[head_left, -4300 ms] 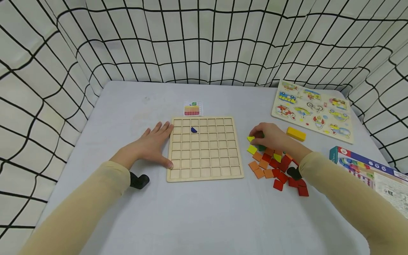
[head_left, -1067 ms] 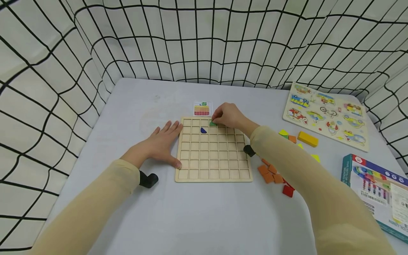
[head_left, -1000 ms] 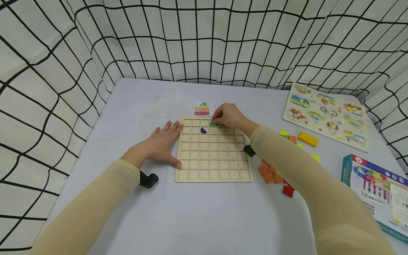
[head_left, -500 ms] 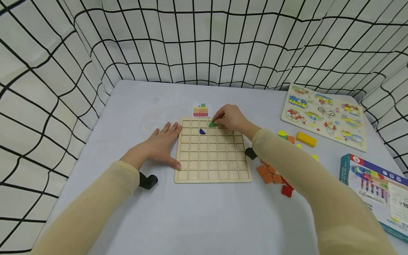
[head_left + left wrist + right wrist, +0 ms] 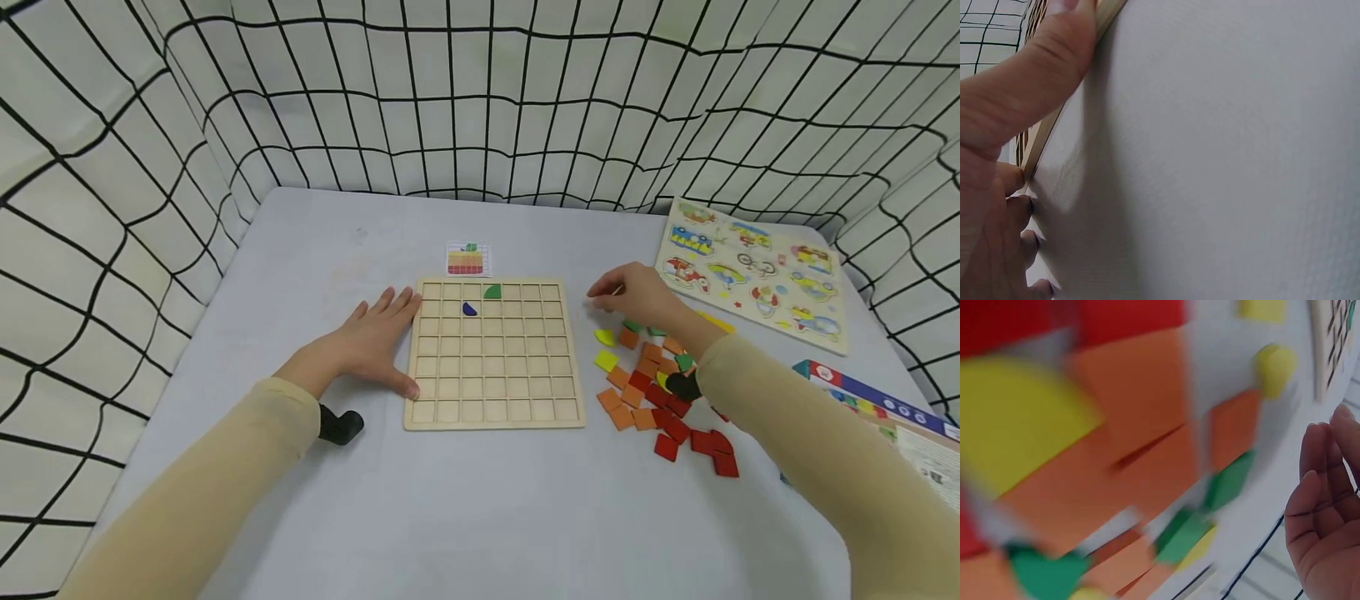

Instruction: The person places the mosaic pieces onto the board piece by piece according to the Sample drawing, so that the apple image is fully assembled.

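A wooden grid board (image 5: 495,430) lies flat on the white table. My left hand (image 5: 367,342) rests spread at its left side, with the thumb on the frame and the index fingertip by the upper edge. In the board's top row sits a green quarter-round piece (image 5: 492,292); a dark blue piece (image 5: 469,309) is one row lower and further left. My right hand (image 5: 637,293) hovers right of the board, beyond the loose pieces, fingers loosely bent. In the right wrist view that hand (image 5: 1329,500) shows nothing between thumb and fingers.
Orange tiles (image 5: 621,417), red tiles (image 5: 724,463), yellow pieces (image 5: 606,360) and several green ones lie heaped right of the board. A small picture card (image 5: 468,259) is behind it. Further right are a vehicle puzzle board (image 5: 750,267) and a printed box (image 5: 900,408), partly behind the right forearm.
My right hand has let go of the green quarter-round piece in the board's top row and moved right to the loose pieces. The left hand has stayed at the board's edge.
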`<state>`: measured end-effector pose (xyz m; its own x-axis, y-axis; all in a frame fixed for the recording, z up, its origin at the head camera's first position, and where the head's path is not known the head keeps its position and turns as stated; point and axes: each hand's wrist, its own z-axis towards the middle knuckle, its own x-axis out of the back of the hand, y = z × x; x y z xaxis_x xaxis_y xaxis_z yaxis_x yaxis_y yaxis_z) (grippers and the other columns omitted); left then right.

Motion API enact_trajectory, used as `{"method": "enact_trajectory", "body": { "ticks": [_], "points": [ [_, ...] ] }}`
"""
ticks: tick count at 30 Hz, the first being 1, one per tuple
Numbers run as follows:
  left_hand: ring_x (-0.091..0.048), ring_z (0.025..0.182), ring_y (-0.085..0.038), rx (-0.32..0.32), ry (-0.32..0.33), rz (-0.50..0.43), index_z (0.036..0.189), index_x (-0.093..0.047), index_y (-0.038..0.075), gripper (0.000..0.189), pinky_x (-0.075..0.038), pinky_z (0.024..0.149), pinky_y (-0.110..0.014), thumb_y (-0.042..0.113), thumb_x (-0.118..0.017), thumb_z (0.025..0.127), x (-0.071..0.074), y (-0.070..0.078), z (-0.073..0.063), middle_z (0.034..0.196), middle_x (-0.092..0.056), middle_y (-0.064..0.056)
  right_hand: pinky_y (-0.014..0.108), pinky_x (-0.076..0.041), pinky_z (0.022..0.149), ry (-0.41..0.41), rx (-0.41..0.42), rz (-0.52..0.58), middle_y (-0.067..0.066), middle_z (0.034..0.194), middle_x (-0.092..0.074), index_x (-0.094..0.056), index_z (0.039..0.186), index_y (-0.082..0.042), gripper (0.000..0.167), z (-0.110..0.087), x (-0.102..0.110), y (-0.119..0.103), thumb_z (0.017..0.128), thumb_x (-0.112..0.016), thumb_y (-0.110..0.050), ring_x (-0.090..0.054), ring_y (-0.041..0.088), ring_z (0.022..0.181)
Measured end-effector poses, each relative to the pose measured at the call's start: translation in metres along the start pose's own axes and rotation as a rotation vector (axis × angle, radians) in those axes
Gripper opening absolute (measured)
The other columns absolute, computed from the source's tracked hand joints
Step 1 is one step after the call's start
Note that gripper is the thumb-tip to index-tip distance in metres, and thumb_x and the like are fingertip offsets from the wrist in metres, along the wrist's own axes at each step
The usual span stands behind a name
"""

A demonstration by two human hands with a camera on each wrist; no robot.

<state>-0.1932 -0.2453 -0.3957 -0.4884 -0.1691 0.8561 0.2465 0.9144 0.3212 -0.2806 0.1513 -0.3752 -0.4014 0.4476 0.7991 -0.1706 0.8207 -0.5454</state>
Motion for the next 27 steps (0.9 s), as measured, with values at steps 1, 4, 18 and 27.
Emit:
{"method": "enact_trajectory", "body": {
  "ticks": [1,4,18,27],
  "points": [
    [0.009,0.159,-0.043,0.002,-0.001,0.003,0.164,-0.002,0.002,0.143,-0.001,0.124,-0.07,0.064,-0.087,0.067,0.0,0.0,0.0,0.172,0.005,-0.02,0.028,-0.051,0.073,-0.003,-0.004,-0.006,0.014,0.111,-0.075,-0.075,0.117,-0.005,0.022,-0.005,0.003,0.007,0.1,-0.066,-0.017,-0.066,0.025,0.092],
    [0.009,0.158,-0.044,0.01,-0.004,0.005,0.164,-0.002,0.001,0.143,-0.001,0.124,-0.071,0.064,-0.087,0.068,0.001,0.001,-0.002,0.172,0.005,-0.021,0.028,-0.051,0.076,-0.008,-0.012,-0.03,0.016,0.115,-0.074,-0.075,0.118,-0.003,0.023,-0.017,0.009,0.025,0.1,-0.067,-0.015,-0.064,0.026,0.094],
    [0.007,0.158,-0.045,0.004,-0.003,0.004,0.163,-0.003,-0.001,0.142,-0.003,0.123,-0.071,0.062,-0.088,0.068,0.003,0.005,-0.003,0.171,0.003,-0.023,0.028,-0.053,0.072,-0.062,0.026,-0.107,0.015,0.119,-0.069,-0.073,0.125,-0.006,0.029,-0.032,0.011,0.05,0.096,-0.069,-0.005,-0.057,0.026,0.094],
    [0.007,0.159,-0.044,-0.002,0.0,0.003,0.163,-0.003,-0.001,0.141,-0.003,0.124,-0.071,0.061,-0.088,0.069,0.003,0.005,-0.003,0.172,0.003,-0.022,0.03,-0.054,0.079,-0.025,-0.017,-0.072,0.016,0.11,-0.068,-0.068,0.119,-0.003,0.025,-0.033,0.01,0.051,0.095,-0.072,-0.009,-0.058,0.029,0.098]
  ]
}}
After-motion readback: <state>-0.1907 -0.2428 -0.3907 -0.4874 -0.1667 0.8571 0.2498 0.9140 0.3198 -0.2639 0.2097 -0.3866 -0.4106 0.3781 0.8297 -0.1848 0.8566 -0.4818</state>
